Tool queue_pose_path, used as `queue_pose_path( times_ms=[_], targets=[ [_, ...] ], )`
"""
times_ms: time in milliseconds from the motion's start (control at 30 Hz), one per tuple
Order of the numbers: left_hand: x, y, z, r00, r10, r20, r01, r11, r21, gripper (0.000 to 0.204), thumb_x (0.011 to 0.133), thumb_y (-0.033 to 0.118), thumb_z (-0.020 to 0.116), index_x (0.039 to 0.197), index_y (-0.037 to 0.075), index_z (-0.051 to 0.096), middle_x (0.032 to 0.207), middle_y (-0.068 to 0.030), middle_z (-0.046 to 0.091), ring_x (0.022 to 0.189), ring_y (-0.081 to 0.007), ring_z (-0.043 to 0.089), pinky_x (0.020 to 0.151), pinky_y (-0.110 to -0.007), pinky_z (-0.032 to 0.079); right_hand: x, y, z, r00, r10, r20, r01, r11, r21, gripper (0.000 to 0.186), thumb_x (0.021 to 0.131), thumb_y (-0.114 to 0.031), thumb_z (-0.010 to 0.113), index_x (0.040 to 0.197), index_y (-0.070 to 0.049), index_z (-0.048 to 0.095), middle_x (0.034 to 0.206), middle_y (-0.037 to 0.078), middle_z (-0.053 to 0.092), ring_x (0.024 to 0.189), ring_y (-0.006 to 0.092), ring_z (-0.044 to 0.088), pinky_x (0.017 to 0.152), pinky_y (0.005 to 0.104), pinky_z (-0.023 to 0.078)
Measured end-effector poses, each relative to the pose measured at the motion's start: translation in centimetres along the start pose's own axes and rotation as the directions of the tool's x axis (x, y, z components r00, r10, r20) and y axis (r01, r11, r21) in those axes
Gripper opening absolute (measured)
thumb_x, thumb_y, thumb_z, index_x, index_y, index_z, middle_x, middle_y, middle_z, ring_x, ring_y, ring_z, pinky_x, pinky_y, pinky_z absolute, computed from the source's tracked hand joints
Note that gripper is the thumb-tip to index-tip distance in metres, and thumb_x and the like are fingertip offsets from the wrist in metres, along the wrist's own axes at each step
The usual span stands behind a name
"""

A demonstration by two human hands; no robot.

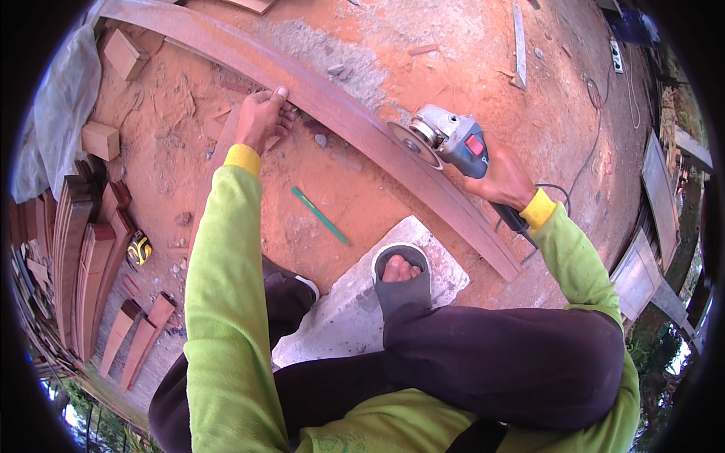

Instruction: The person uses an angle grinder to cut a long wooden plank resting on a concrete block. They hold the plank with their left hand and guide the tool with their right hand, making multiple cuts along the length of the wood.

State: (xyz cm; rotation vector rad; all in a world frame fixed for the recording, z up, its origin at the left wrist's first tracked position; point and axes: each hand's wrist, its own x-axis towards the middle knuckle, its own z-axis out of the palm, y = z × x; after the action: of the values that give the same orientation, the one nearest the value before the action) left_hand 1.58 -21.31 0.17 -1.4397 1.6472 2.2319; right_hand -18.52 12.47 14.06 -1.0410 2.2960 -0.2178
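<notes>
A long reddish-brown wooden plank (343,113) runs slantwise from the far left toward the near right. My left hand (263,119) pinches its near edge, thumb on top and fingers curled at the side. My right hand (504,175) is wrapped round an angle grinder (461,140) with a grey-blue body and a red switch. The grinder's round disc (411,143) is over the plank's right part; whether it touches the wood I cannot tell. On the ground between my arms lies a green pencil-like stick (320,216).
My sandalled foot (400,270) rests on a pale stone slab (340,328). Stacked curved wood pieces (75,257) and a yellow tape measure (139,248) lie at left, near wood blocks (100,140) and plastic sheeting (60,113). A power cord (580,177) trails right, toward leaning boards (638,272).
</notes>
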Motion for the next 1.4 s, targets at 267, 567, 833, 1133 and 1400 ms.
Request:
queue_pose_path(
  times_ms=[267,567,833,1133,1400],
  targets=[
    [-0.1,-0.1,-0.1,1.0,0.009,0.02,-0.01,1.0,0.003,0.035,0.097,0.034,0.059,0.088,0.001,0.059,0.073,-0.0091,0.063,0.057,-0.0159,0.06,0.05,-0.028,0.048,0.2,0.4,0.9,0.999,-0.024,0.022,0.025,0.999,-0.022,0.069,0.064,-0.022,0.074,0.118,0.012,0.048,0.081,0.033,0.063,0.078,0.0484,0.065,0.072,0.049,0.051],
    [0.5,-0.5,-0.1,1.0,0.026,-0.008,-0.026,1.0,-0.004,0.035,0.096,0.034,0.06,0.085,0.0,0.059,0.07,-0.0097,0.064,0.053,-0.0158,0.06,0.046,-0.028,0.047,0.4,0.2,1.1,0.999,-0.035,0.026,0.035,0.999,-0.018,0.074,0.064,-0.022,0.074,0.121,0.015,0.045,0.079,0.034,0.062,0.076,0.0482,0.065,0.07,0.0495,0.051],
    [0.1,-0.3,0.0,0.999,0.041,-0.005,-0.041,0.999,-0.009,0.035,0.096,0.034,0.06,0.085,0.0,0.059,0.07,-0.0091,0.063,0.053,-0.0161,0.059,0.047,-0.029,0.047,0.5,0.3,0.8,0.998,-0.025,0.058,0.027,0.999,-0.027,0.075,0.064,-0.021,0.073,0.123,0.014,0.044,0.078,0.033,0.063,0.076,0.0478,0.065,0.07,0.0492,0.051],
    [0.2,-0.2,-0.3,0.999,-0.007,0.039,0.005,0.999,0.041,0.036,0.098,0.036,0.058,0.092,0.001,0.059,0.078,-0.0093,0.064,0.062,-0.0154,0.061,0.056,-0.028,0.05,0.7,-0.2,0.8,0.999,0.015,0.048,-0.012,0.999,-0.047,0.073,0.062,-0.02,0.072,0.126,0.007,0.049,0.084,0.027,0.066,0.076,0.0396,0.068,0.071,0.0432,0.053],
    [0.5,-0.5,-0.3,0.999,0.006,0.035,-0.007,1.0,0.028,0.034,0.098,0.035,0.059,0.091,0.001,0.059,0.078,-0.0099,0.064,0.061,-0.0158,0.061,0.054,-0.028,0.05,0.9,0.4,1.1,0.997,0.015,0.077,-0.01,0.998,-0.066,0.076,0.063,-0.019,0.073,0.129,0.007,0.046,0.087,0.026,0.067,0.08,0.0394,0.069,0.072,0.0424,0.054]
  ],
)
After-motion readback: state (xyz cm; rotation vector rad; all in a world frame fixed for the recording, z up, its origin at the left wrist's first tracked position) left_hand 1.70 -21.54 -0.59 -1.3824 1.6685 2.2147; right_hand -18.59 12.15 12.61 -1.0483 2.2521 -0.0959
